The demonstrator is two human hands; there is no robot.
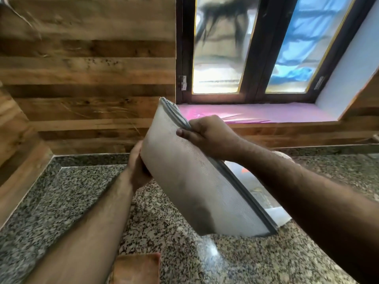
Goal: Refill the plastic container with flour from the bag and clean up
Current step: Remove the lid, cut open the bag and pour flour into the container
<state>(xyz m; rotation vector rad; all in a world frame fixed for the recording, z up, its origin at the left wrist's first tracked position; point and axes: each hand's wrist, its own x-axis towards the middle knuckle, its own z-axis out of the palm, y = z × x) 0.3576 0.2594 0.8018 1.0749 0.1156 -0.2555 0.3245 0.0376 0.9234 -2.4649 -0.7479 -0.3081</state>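
Wood-plank wall (88, 64) fills the left and back, dark-framed window (264, 48) upper right with frosted panes, pink sill (266, 112) below it. Speckled granite counter (61, 201) runs across the lower frame. White woven flour bag (196, 181) is held up above the counter at centre, tilted, its grey zip edge running from upper left down to lower right (contents not visible). Under its lower right side, something clear with an orange spot (252, 181) sits on the counter, mostly hidden by the bag and arm, can't tell what it is. Left hand (137, 167) grips the bag's left edge from behind, fingers hidden. Right hand (207, 136) pinches the zip edge near the top, thumb on the bag's face, fingers curled over. Brown cloth-like item (137, 267) at the bottom edge, on the counter.
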